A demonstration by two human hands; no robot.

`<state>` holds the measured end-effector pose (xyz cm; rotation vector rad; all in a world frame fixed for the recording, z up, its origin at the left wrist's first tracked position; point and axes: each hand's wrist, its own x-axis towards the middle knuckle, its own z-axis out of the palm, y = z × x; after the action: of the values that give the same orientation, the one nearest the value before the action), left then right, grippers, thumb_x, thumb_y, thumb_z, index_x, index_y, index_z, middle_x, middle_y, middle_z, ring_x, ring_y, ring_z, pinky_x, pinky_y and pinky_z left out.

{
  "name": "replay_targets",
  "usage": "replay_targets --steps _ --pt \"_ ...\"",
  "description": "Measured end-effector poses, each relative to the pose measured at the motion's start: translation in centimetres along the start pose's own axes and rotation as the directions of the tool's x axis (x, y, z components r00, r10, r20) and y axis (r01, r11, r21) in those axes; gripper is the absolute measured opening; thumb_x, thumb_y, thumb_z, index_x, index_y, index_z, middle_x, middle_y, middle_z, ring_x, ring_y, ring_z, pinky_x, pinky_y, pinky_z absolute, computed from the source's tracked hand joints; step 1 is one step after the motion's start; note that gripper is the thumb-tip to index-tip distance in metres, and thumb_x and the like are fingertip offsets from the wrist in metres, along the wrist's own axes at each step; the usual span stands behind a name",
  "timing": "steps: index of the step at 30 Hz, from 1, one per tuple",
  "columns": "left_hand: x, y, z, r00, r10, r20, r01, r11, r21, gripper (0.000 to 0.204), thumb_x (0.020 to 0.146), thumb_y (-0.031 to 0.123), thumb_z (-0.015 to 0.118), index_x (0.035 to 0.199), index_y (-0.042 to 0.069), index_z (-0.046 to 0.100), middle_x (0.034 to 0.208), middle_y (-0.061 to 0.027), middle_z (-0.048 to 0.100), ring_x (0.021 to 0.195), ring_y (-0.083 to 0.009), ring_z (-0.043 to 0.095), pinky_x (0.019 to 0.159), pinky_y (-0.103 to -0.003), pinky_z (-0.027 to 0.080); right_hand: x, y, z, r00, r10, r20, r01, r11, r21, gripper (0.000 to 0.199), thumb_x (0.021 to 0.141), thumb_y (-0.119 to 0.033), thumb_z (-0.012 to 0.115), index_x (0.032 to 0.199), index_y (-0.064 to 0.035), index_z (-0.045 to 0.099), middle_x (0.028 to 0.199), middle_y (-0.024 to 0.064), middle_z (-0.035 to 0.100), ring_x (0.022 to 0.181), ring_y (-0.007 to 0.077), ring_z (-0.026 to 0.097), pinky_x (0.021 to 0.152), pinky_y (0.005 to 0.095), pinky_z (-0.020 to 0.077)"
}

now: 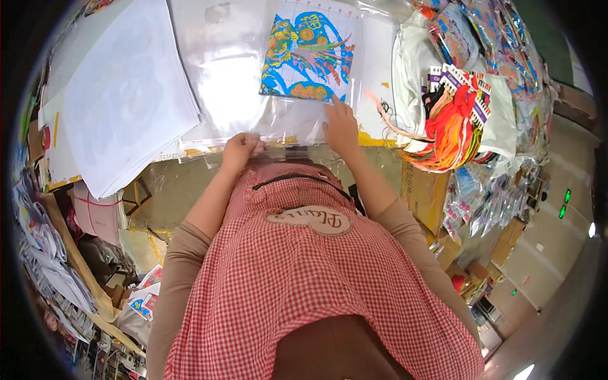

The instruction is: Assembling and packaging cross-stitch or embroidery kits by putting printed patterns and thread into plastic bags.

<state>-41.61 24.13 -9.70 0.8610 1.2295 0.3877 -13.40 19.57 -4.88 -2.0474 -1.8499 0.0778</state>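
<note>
A folded printed cloth [310,54] with a blue, orange and green pattern lies at the table's middle, with clear plastic around it. A clear plastic bag [291,130] reaches from it to the near table edge. My left hand [242,149] is at that edge, fingers curled closed on the plastic's rim. My right hand [342,128] rests on the plastic just below the print's near right corner. Its fingers point forward and its thumb stands apart.
A stack of white paper sheets [126,101] overhangs the table's near left edge. On the right, bundles of coloured thread [446,130] on cards lie over white cloth [410,60]. Behind them are packed plastic bags [506,57]. A cardboard box [421,196] stands below the table.
</note>
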Motion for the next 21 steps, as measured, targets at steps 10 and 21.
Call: replay_targets --steps 10,21 --pt "-3.6 7.0 1.3 0.915 -0.38 0.134 0.403 0.87 -0.283 0.018 0.094 0.012 0.047 0.095 -0.003 0.058 0.081 -0.0084 0.063 0.063 -0.0153 0.057 0.055 -0.025 0.048 2.4 -10.6 0.6 0.758 -0.398 0.517 0.08 0.843 0.533 0.018 0.082 -0.022 0.057 0.085 -0.0041 0.058 0.088 0.0169 0.064 0.083 0.0355 0.062 0.071 0.045 0.0482" --pt "-2.1 5.6 -1.2 0.977 -0.211 -0.03 0.207 0.973 -0.102 0.018 0.086 0.011 0.051 0.082 -0.004 0.061 0.073 -0.0093 0.064 0.06 -0.0149 0.057 0.053 -0.024 0.046 -9.5 2.1 -5.0 0.595 0.186 0.782 -0.414 0.905 0.1 0.025 0.083 -0.026 0.059 0.093 -0.003 0.054 0.09 0.0215 0.06 0.084 0.0415 0.057 0.073 0.0488 0.045"
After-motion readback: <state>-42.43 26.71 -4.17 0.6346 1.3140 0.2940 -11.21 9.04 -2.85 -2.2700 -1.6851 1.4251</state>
